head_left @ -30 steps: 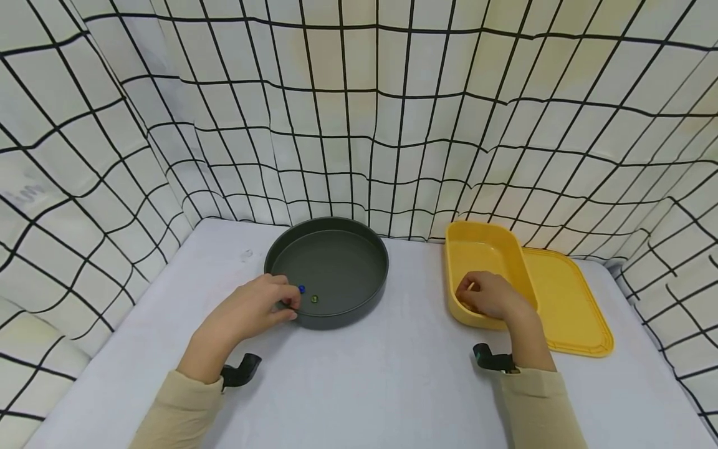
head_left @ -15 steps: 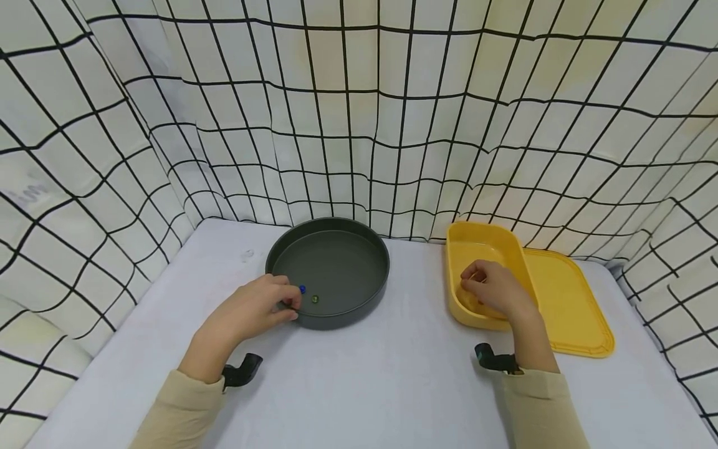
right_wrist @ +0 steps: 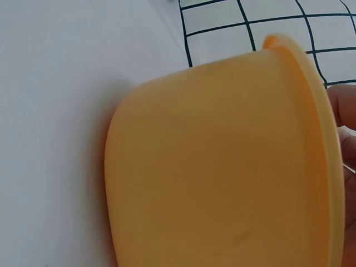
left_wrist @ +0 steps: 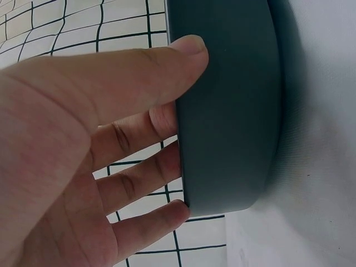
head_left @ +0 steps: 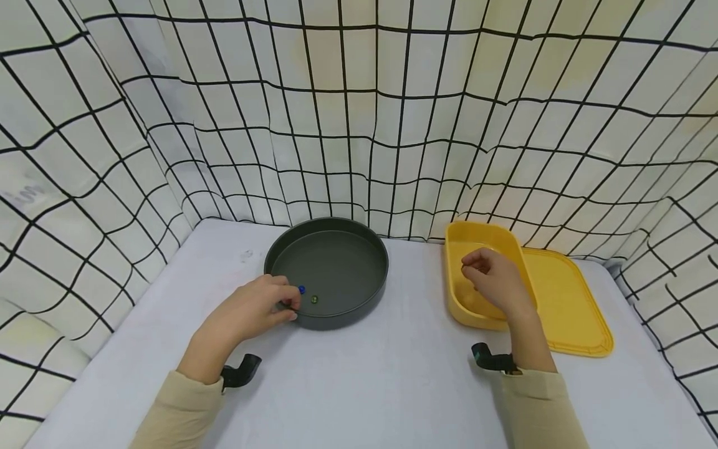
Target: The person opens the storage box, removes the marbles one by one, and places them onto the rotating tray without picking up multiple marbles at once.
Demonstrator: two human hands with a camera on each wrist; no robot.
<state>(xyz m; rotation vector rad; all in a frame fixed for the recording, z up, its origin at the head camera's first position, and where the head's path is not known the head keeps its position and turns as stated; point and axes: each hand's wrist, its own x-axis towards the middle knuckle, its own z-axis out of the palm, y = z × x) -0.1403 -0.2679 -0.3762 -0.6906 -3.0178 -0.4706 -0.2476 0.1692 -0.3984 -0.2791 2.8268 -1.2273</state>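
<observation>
My left hand [head_left: 255, 308] grips the near-left rim of a dark grey-green round pan [head_left: 331, 262]. In the left wrist view its thumb [left_wrist: 192, 53] lies on the outer wall and the fingers reach over the rim. Inside the pan, close to those fingers, lie a small blue bead [head_left: 301, 289] and a small green bead [head_left: 315, 299]. My right hand [head_left: 496, 280] is over a yellow rectangular tub [head_left: 453, 299], thumb and forefinger brought together; I cannot tell whether they hold something. The right wrist view shows mostly the tub's outer wall [right_wrist: 222, 167], hiding much of that hand.
A flat yellow lid [head_left: 572, 305] lies right of the tub, partly under it. Both containers stand toward the back of a white-covered table [head_left: 370, 386]. White cloth walls with black grid lines [head_left: 359, 112] enclose the back and sides.
My right hand has risen from low in the yellow tub and shifted slightly away from me. The left hand, pan and beads have stayed put.
</observation>
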